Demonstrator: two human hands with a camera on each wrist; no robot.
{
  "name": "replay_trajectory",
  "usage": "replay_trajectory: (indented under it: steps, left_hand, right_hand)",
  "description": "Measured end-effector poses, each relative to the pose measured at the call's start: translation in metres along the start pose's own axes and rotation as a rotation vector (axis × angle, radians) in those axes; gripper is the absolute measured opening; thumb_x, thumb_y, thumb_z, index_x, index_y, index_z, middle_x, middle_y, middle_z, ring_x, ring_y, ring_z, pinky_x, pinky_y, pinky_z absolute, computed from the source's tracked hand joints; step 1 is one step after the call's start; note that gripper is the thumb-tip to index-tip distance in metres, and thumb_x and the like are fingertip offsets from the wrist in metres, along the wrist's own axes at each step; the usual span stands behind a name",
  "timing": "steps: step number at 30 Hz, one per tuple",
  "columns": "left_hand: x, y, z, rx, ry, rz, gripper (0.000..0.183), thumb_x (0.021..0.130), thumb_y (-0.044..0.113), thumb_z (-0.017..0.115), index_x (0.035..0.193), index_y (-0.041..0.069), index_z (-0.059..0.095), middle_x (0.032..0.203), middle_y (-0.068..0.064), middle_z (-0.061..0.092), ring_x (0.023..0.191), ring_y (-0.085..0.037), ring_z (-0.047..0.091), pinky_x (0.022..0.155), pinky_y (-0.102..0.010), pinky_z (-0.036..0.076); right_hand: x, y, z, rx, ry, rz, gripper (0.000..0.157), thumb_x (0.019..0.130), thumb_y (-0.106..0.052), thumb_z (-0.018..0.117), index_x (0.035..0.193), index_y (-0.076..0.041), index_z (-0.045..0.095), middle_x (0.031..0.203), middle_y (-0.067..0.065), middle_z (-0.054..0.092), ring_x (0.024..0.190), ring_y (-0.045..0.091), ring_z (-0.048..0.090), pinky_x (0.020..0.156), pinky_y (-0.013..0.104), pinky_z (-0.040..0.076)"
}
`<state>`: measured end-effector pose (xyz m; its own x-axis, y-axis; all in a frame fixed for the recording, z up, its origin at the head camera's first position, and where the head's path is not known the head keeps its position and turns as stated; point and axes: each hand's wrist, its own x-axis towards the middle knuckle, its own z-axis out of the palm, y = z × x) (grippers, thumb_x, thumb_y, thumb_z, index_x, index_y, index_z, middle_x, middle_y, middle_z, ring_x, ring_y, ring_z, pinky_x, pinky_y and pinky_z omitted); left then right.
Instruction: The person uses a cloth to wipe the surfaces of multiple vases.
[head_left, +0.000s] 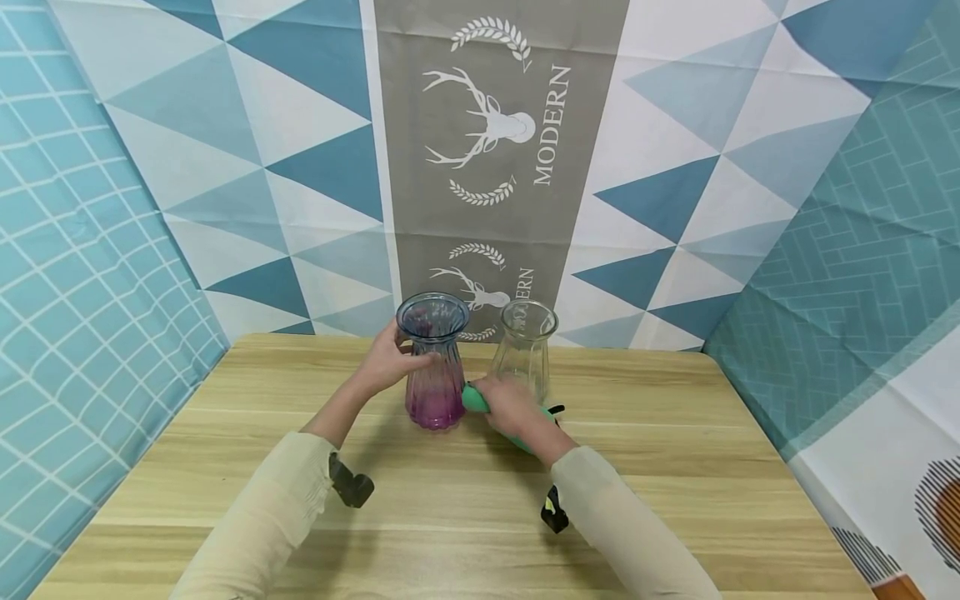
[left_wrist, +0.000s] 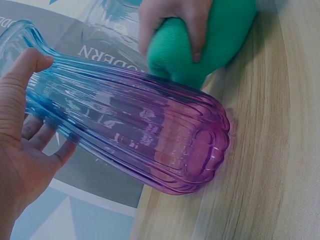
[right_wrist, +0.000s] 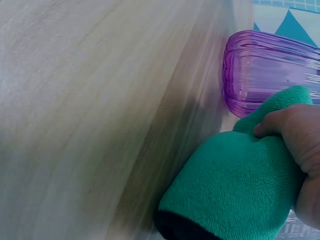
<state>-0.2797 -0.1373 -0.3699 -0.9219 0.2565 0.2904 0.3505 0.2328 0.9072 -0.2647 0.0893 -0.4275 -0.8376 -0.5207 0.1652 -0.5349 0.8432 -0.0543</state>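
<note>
A ribbed glass vase [head_left: 435, 383], blue at the flared rim and purple at the base, stands upright on the table. My left hand [head_left: 390, 362] grips it below the neck, thumb [left_wrist: 37, 61] on one side and fingers on the other. Just right of it, my right hand [head_left: 513, 408] holds a bunched green cloth [right_wrist: 235, 185] with a dark edge. The cloth sits close against the vase's lower side; whether they touch I cannot tell. Behind the right hand is a clear glass vase [head_left: 528, 346], its lower part partly hidden.
The wood-grain table [head_left: 450, 533] ends at a patterned backdrop [head_left: 315, 167] just behind both vases. Tiled-pattern sheets [head_left: 75, 275] hang at the left and right. A black camera [head_left: 351, 483] is worn at the left wrist, another [head_left: 555, 510] at the right.
</note>
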Motion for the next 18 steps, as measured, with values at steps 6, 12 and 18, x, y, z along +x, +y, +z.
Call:
replay_trajectory:
  steps: [6,12,18]
  left_hand:
    - [0.000,0.000,0.001,0.000,-0.002,-0.006,0.076,0.076,0.002,0.072,0.141,0.007,0.032,0.132,-0.022,0.049,0.125,-0.038,0.046,0.104,-0.050,0.041]
    - [-0.001,-0.002,0.001,0.010,0.015,-0.002,0.078,0.077,0.003,0.072,0.142,0.009,0.030,0.133,-0.021,0.046,0.124,-0.038,0.046,0.103,-0.051,0.041]
    - [-0.005,-0.004,0.001,0.008,0.049,-0.023,0.081,0.076,0.010,0.075,0.142,0.008,0.028,0.134,-0.019,0.043,0.120,-0.036,0.047,0.104,-0.049,0.042]
  right_hand:
    - [-0.004,0.001,0.003,-0.003,-0.061,0.001,0.046,0.080,-0.016,0.070,0.124,-0.018,0.056,0.118,0.002,0.063,0.107,0.025,0.056,0.081,0.043,0.053]
    - [-0.008,0.002,0.000,0.006,-0.067,-0.027,0.051,0.079,-0.012,0.070,0.128,-0.015,0.054,0.121,0.003,0.061,0.109,0.025,0.056,0.083,0.042,0.053]
    - [-0.011,0.007,-0.003,0.042,-0.034,-0.030,0.055,0.077,-0.009,0.071,0.129,-0.014,0.053,0.125,0.005,0.060,0.116,0.027,0.054,0.090,0.044,0.051]
